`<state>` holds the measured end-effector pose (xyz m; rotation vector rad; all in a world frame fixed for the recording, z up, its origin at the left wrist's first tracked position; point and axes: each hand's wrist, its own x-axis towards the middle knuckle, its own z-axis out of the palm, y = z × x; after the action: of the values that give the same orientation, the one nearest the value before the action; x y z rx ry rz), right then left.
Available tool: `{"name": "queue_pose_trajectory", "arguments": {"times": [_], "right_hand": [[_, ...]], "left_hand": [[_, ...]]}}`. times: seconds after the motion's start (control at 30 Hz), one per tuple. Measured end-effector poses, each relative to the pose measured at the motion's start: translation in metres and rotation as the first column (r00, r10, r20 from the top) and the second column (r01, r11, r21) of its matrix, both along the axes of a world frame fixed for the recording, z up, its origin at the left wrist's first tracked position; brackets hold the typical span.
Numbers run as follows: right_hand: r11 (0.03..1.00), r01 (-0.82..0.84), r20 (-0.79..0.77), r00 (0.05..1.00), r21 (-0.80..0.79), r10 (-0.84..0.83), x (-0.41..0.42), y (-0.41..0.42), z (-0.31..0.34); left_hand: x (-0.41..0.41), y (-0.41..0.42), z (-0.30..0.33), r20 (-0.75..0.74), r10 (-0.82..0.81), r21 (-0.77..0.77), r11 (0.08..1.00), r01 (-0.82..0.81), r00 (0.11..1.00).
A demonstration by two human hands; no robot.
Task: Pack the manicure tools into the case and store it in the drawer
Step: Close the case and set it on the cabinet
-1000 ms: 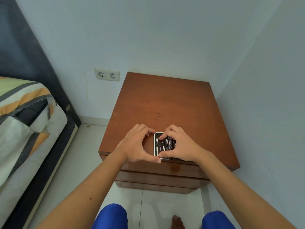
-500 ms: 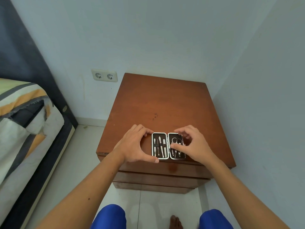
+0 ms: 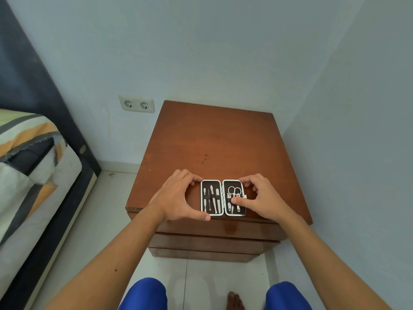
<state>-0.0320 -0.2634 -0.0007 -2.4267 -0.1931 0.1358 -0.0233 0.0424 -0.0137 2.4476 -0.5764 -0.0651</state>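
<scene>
Small dark metal-rimmed manicure case (image 3: 223,197) lying open flat between hands, left hand (image 3: 176,198) cupping its edge, right hand (image 3: 261,198) thumb pressing silver tools (image 3: 233,199).

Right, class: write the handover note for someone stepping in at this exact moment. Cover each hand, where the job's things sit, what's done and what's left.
Left hand: open, thumb and fingers bracing the left edge of the case.
Right hand: open, thumb pressing on the tools in the right half.
Case: lies fully open and flat at the front edge of the nightstand.
Done: manicure tools sit in the straps of both halves.
Left: shut the case, open a drawer (all look shut), put the case inside, close it.
</scene>
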Motion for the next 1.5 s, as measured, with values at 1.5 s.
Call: {"name": "queue_pose_trajectory", "arguments": {"times": [1.5], "right_hand": [[0.998,0.061,0.06,0.996,0.009,-0.061,-0.04,-0.001,0.005]], "left_hand": [[0.016,-0.006,0.0,-0.106,0.104,-0.136,0.984,-0.118,0.989]]}}
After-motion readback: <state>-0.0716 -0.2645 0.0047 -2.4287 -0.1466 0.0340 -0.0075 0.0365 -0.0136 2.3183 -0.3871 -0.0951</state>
